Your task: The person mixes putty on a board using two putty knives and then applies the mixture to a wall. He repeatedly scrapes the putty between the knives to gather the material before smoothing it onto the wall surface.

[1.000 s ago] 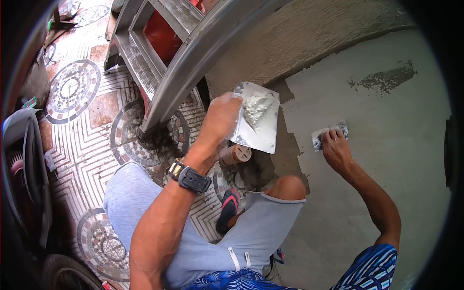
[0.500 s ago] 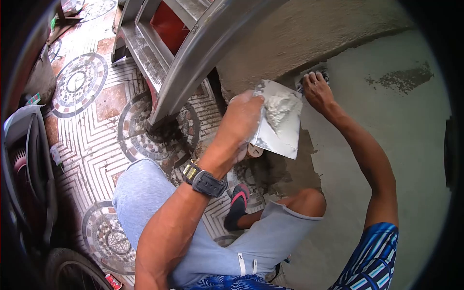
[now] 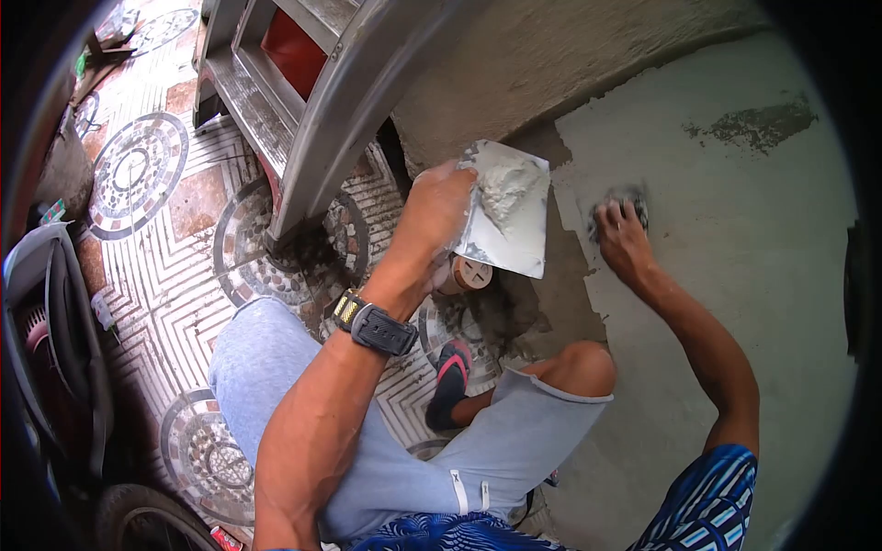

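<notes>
My left hand (image 3: 443, 213) is closed round the handle of a flat trowel (image 3: 530, 246) over my knees. The round wooden end of the handle shows just below the fist. On the pale rectangular blade lies a heap of wet white plaster (image 3: 505, 195). Over at the right, my right hand (image 3: 624, 246) is closed on a flat, plaster-smeared blade (image 3: 640, 204), pressed to the grey wall (image 3: 735, 239). Motion blurs this blade, and my fingers cover part of it. A smooth grey coat covers most of the wall, with a darker rough patch at upper right.
A metal staircase (image 3: 317, 138) with a curved side rail stands ahead to the left. Patterned tiles (image 3: 202, 317) cover the floor. At far left are a grey bin-like container (image 3: 55, 241) and a wheel (image 3: 147, 519). A red can (image 3: 226, 538) lies by the wheel.
My right hand has drawn the flat blade down the wall, away from the upper edge of the coat. My left hand still holds the loaded trowel, and the view has shifted slightly.
</notes>
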The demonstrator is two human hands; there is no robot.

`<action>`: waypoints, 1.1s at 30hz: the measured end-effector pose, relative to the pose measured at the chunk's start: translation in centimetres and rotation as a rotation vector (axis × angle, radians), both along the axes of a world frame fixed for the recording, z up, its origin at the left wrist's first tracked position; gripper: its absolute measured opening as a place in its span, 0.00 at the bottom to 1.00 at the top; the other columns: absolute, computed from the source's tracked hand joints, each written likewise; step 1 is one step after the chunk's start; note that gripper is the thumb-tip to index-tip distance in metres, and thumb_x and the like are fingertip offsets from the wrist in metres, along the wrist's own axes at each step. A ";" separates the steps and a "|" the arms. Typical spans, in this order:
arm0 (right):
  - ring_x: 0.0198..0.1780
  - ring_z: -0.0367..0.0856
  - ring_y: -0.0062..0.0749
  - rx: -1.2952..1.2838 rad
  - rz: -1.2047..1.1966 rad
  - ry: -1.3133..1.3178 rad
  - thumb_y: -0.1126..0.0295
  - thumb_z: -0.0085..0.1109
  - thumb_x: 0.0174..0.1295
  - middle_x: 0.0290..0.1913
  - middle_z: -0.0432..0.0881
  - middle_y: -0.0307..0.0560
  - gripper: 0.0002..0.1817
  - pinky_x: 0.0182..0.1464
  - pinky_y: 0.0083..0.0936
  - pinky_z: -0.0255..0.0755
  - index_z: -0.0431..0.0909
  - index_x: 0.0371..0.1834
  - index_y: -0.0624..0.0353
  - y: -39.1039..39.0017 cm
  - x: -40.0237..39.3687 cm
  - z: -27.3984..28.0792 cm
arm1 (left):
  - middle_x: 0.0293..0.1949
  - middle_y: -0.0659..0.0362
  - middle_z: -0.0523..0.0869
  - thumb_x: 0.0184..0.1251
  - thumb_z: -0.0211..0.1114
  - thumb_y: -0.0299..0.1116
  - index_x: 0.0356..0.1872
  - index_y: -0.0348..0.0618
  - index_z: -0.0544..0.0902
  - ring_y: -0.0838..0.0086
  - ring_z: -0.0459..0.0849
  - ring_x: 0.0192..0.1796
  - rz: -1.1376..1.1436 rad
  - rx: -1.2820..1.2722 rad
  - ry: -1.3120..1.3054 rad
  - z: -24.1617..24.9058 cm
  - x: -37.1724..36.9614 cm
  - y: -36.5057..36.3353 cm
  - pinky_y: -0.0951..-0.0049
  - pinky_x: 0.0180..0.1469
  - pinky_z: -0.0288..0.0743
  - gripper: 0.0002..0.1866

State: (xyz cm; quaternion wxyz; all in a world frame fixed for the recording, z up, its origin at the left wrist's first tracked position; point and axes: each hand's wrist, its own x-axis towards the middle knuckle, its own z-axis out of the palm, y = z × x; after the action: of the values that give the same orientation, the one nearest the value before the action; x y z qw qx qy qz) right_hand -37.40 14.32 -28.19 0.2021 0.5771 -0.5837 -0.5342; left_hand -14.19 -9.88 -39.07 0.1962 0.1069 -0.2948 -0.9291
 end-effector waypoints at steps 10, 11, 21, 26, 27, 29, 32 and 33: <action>0.44 0.78 0.45 -0.616 -0.453 -0.754 0.79 0.51 0.60 0.42 0.79 0.55 0.16 0.48 0.33 0.70 0.74 0.53 0.68 -3.0 10.3 7.7 | 0.34 0.61 0.84 0.72 0.56 0.32 0.42 0.38 0.79 0.78 0.85 0.32 -0.018 -0.014 0.045 -2.0 -0.8 -1.3 0.77 0.31 0.80 0.09; 0.40 0.79 0.43 -0.739 -0.599 -0.866 0.79 0.50 0.62 0.39 0.80 0.55 0.15 0.44 0.31 0.71 0.74 0.52 0.68 -4.1 11.6 8.6 | 0.34 0.61 0.84 0.72 0.56 0.32 0.42 0.38 0.79 0.77 0.85 0.32 -0.020 0.012 0.033 -1.8 -0.7 -1.2 0.77 0.32 0.80 0.09; 0.33 0.69 0.13 -1.202 -0.880 -1.378 0.67 0.56 0.71 0.32 0.77 0.31 0.12 0.33 0.18 0.64 0.80 0.49 0.64 -5.8 15.3 7.0 | 0.39 0.55 0.86 0.72 0.54 0.29 0.47 0.32 0.78 0.71 0.87 0.35 -0.076 0.265 0.051 -1.2 -0.8 0.3 0.73 0.39 0.84 0.12; 0.59 0.79 0.40 -0.873 0.018 -1.260 0.86 0.52 0.62 0.62 0.77 0.55 0.23 0.62 0.30 0.71 0.73 0.62 0.63 -7.3 16.1 4.8 | 0.40 0.54 0.86 0.73 0.52 0.29 0.48 0.31 0.78 0.70 0.87 0.37 -0.118 0.310 0.026 -0.5 -0.5 0.0 0.71 0.42 0.84 0.12; 0.62 0.77 0.43 -0.794 0.068 -1.217 0.86 0.53 0.59 0.63 0.77 0.55 0.25 0.64 0.33 0.69 0.73 0.62 0.63 -7.7 15.6 5.0 | 0.40 0.54 0.86 0.73 0.52 0.29 0.48 0.31 0.77 0.70 0.87 0.37 -0.096 0.274 0.021 -0.3 -0.4 -0.1 0.72 0.41 0.83 0.12; 0.68 0.73 0.50 -0.636 0.161 -1.124 0.87 0.57 0.54 0.63 0.77 0.54 0.28 0.69 0.40 0.66 0.74 0.61 0.62 -8.5 15.2 5.7 | 0.40 0.54 0.85 0.73 0.53 0.30 0.48 0.31 0.77 0.71 0.86 0.36 -0.056 0.102 -0.022 -0.3 -0.2 -0.5 0.73 0.40 0.82 0.12; 0.66 0.74 0.47 -0.525 0.180 -0.969 0.85 0.59 0.51 0.62 0.78 0.50 0.29 0.68 0.43 0.68 0.76 0.61 0.58 -9.3 14.8 6.2 | 0.39 0.55 0.84 0.73 0.54 0.32 0.47 0.32 0.77 0.73 0.84 0.36 -0.009 -0.189 -0.069 -0.9 -0.3 -1.2 0.75 0.38 0.78 0.12; 0.66 0.74 0.46 -0.490 0.175 -0.945 0.85 0.59 0.51 0.62 0.78 0.49 0.29 0.68 0.43 0.68 0.76 0.60 0.58 -9.3 14.7 6.3 | 0.39 0.55 0.84 0.73 0.55 0.32 0.46 0.32 0.77 0.74 0.83 0.37 0.010 -0.210 -0.042 -1.4 -0.7 -1.2 0.75 0.38 0.77 0.12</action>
State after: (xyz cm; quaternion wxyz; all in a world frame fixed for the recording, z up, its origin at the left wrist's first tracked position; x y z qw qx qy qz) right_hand -22.73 4.97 -21.91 0.0901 0.7370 -0.6683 -0.0458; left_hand -14.91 -11.09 -40.46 0.2050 0.1066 -0.3940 -0.8896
